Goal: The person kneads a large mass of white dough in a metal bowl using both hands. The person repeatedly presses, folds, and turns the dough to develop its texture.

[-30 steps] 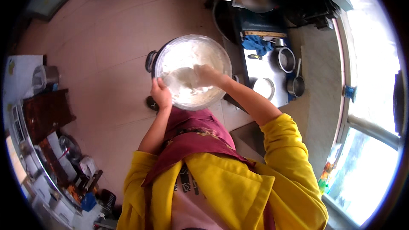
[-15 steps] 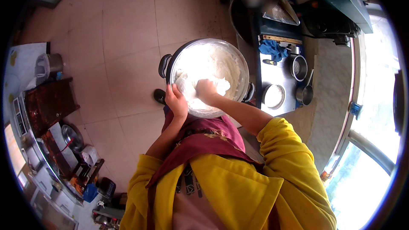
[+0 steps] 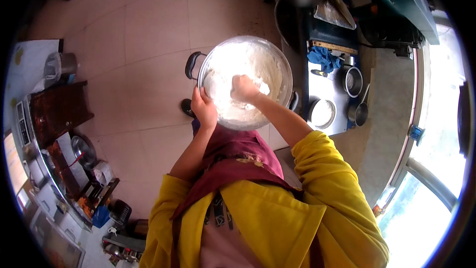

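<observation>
A wide metal pot (image 3: 281, 77) with black side handles holds a mound of white, floury dough (image 3: 217, 85), partly washed out by glare. My left hand (image 3: 203, 104) is closed on the pot's near-left rim, its thumb over the edge. Inside the pot, my right hand (image 3: 244, 89) is closed in a loose fist pressed into the white mass, its fingertips hidden in it. A maroon apron (image 3: 238, 154) is just below the pot, over my body.
At right stands a counter (image 3: 315, 121) with a round pan (image 3: 322, 113), small saucepans (image 3: 358, 114), a blue cloth (image 3: 325, 59) and dark equipment (image 3: 382, 30). A window (image 3: 429, 203) lies beyond. At left are a brown cabinet (image 3: 57, 109), a steel bowl (image 3: 84, 151) and clutter.
The whole view has shifted, with the pot now further right than a second ago. My right hand has worked within the dough, moving down, then back up; my left hand stays on the rim.
</observation>
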Available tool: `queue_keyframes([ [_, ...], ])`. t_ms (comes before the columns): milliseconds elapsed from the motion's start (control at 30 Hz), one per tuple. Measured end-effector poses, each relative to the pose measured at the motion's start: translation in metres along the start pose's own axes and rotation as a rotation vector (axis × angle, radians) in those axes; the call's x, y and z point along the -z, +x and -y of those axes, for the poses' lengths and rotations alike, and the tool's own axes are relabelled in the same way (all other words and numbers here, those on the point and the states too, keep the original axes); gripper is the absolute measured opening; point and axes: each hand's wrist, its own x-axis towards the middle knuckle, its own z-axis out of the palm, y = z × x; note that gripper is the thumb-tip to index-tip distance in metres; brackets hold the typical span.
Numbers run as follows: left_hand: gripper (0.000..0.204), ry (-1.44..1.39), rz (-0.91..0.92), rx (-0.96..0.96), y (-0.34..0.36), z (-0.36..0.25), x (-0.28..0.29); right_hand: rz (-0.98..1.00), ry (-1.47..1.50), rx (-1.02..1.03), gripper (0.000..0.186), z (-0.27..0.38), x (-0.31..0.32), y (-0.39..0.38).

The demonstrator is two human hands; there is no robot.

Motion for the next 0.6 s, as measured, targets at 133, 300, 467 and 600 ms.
queue_keyframes([
  [133,0.019,-0.015,-0.006,-0.012,0.002,-0.006,-0.001,0.043,-0.009,0.056,0.016,0.001,0.007,-0.01],
  [300,0.021,-0.036,0.017,0.004,-0.007,0.006,0.004,0.283,-0.052,0.025,0.047,-0.002,0.065,-0.027],
  [467,0.024,-0.057,-0.034,-0.026,-0.018,0.017,-0.002,-0.014,-0.34,-0.043,0.067,-0.037,0.054,-0.062],
  [600,0.024,-0.103,0.034,0.067,-0.031,0.014,0.007,0.171,-0.007,-0.253,0.07,-0.031,0.059,-0.051],
])
